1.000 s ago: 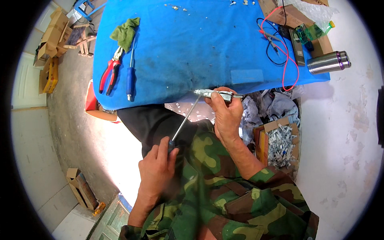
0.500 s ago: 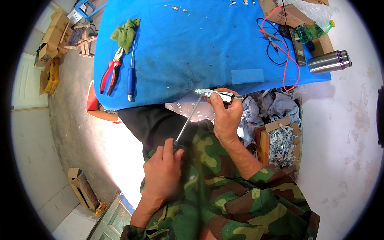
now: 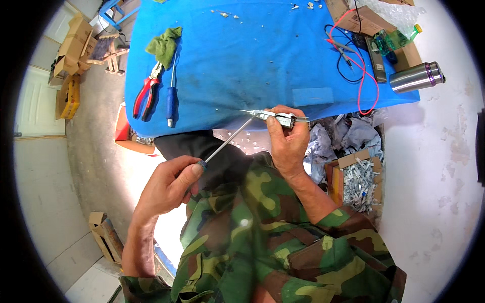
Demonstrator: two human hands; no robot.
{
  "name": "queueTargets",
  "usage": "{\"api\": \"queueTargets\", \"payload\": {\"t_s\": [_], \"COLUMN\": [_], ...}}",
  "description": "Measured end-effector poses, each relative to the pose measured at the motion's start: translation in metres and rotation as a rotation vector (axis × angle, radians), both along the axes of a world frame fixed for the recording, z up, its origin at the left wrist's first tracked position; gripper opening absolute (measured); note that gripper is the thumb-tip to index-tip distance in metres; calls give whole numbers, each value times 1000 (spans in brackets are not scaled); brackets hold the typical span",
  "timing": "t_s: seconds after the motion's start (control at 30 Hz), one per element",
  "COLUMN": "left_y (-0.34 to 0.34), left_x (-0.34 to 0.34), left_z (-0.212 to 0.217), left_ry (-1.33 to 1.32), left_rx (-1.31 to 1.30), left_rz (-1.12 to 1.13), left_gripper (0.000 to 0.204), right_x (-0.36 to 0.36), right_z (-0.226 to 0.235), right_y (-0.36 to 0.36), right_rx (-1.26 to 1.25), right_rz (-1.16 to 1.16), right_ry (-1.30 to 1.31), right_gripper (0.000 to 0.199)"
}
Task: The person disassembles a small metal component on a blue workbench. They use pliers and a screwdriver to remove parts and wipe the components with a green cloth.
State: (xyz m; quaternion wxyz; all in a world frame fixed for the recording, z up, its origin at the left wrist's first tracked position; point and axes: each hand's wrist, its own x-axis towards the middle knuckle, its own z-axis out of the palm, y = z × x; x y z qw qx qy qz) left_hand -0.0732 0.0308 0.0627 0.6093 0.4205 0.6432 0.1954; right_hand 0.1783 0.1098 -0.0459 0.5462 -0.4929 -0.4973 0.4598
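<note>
My left hand (image 3: 169,183) is closed round the blue handle of a screwdriver (image 3: 230,139), whose long metal shaft slants up to the right. Its tip touches the near end of a small white-and-metal part (image 3: 270,116) with a thin pointed end. My right hand (image 3: 290,144) grips that part between thumb and fingers, just off the front edge of the blue-covered table (image 3: 227,60). What kind of part it is I cannot make out. Red-handled pliers (image 3: 146,97), a second blue-handled screwdriver (image 3: 171,103) and a green cloth (image 3: 164,46) lie on the table's left.
At the right are red and black test leads (image 3: 365,76), a steel flask (image 3: 417,77) and a green bottle (image 3: 399,40). Below the table stands a cardboard box (image 3: 359,184) of small metal pieces, beside grey plastic bags (image 3: 353,135). An orange box (image 3: 129,135) sits under the left corner.
My left hand has swung left and up, turning the screwdriver to a flatter slant. Its tip stays at the part. My right hand has hardly moved.
</note>
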Motion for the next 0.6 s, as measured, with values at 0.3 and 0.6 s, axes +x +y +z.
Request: {"api": "queueTargets", "payload": {"t_s": [0.3, 0.6], "left_y": [0, -37], "left_x": [-19, 24], "left_z": [-14, -20], "left_ry": [-240, 214], "left_rx": [-135, 375], "left_rz": [90, -32], "left_gripper": [36, 51], "right_x": [-2, 5], "right_z": [-5, -3], "right_y": [6, -2], "right_rx": [154, -169], "right_rz": [35, -75], "right_ry": [-26, 125], "right_gripper": [24, 28]}}
